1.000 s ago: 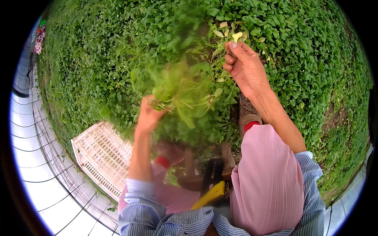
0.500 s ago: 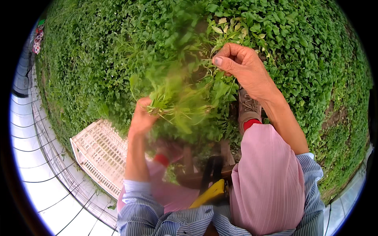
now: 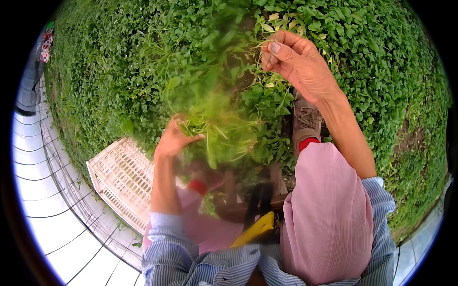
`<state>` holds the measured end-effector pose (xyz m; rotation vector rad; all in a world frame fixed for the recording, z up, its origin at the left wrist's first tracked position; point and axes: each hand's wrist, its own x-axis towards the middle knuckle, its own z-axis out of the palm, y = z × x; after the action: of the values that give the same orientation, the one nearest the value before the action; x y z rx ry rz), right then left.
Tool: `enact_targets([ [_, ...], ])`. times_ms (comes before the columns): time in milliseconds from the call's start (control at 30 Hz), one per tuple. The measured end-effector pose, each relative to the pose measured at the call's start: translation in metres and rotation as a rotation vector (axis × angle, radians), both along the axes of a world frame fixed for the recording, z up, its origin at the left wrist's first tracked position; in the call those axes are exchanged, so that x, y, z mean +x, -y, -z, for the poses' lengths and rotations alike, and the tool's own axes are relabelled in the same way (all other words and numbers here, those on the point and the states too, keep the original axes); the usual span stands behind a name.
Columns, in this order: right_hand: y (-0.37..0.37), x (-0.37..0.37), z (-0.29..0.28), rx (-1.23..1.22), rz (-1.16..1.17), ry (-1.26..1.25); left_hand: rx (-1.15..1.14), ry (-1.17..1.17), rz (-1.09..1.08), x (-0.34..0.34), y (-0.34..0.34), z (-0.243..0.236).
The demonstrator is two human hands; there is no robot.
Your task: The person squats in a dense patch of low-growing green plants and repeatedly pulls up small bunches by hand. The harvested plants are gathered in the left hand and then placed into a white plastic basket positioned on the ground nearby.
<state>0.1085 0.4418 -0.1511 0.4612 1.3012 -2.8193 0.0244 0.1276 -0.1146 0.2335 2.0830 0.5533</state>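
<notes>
My left hand (image 3: pixel 175 136) is closed round the stems of a bunch of leafy greens (image 3: pixel 217 128). The bunch spreads out to the right of it, with pale stems and some roots showing; parts of it are blurred. Farther off and to the right, my right hand (image 3: pixel 298 64) is raised over the plants with thumb and fingertips pinched together. A thin pale stem (image 3: pixel 267 43) shows at those fingertips. Below that hand, low green plants (image 3: pixel 267 102) grow beside a small patch of bare soil (image 3: pixel 242 78).
A white slatted plastic crate (image 3: pixel 119 174) lies at the left by my knee. My brown shoe (image 3: pixel 306 117) stands among the plants under my right forearm. Yellowed leaves (image 3: pixel 286 21) lie at the far middle. White sheeting (image 3: pixel 43 195) with dark lines borders the bed.
My right hand has moved farther away and slightly right, still pinched. My left hand stays near the same place with the bunch, its thumb now showing more plainly.
</notes>
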Motion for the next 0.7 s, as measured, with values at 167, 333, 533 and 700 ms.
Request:
enact_targets([
  [167,0.007,0.005,-0.018,1.209,0.043,-0.232,-0.023,0.082,-0.219,0.000,0.023,0.021],
  [333,0.035,0.002,-0.038,1.102,-0.166,-0.453,0.173,0.152,-0.331,0.005,-0.007,0.009],
  [533,-0.011,-0.004,-0.026,1.310,0.354,-0.206,0.158,0.200,-0.416,0.003,0.002,0.000],
  [700,-0.011,0.009,-0.008,1.507,0.266,-0.181,0.185,0.050,-0.382,0.008,0.002,-0.003],
])
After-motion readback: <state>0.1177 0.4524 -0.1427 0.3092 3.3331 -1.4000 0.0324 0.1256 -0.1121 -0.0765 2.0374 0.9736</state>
